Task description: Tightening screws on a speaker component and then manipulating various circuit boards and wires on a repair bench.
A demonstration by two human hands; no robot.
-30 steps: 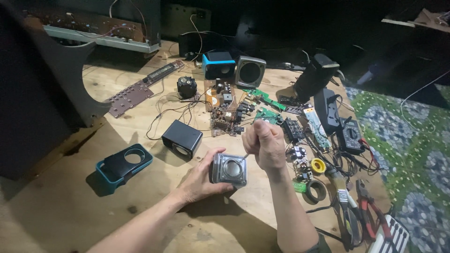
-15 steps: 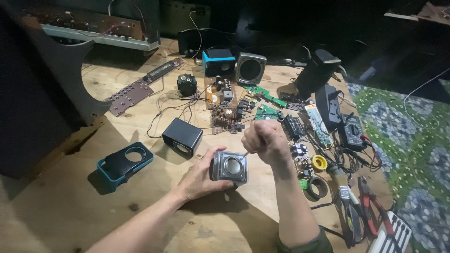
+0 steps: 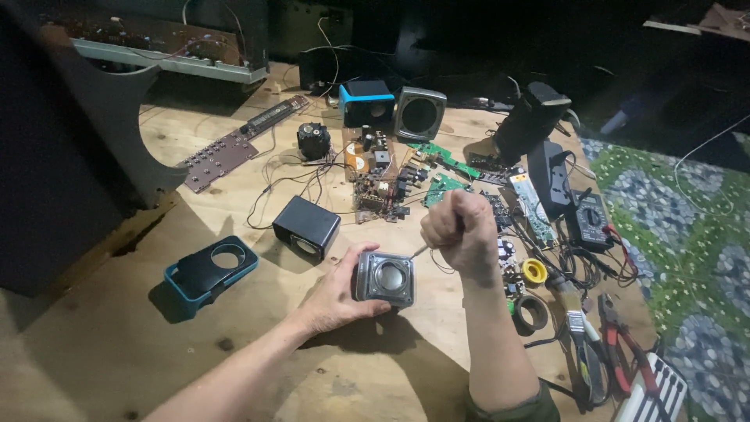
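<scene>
Head: left hand [image 3: 337, 298] grips speaker module [image 3: 385, 278]; right hand [image 3: 461, 234] fisted on screwdriver [image 3: 423, 250].

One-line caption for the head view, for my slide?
Left hand steadies a small speaker on the table while right hand works a screwdriver at its corner.

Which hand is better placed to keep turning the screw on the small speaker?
The right hand: it grips the screwdriver, whose tip is at the speaker corner. The left hand holds the speaker.
</scene>
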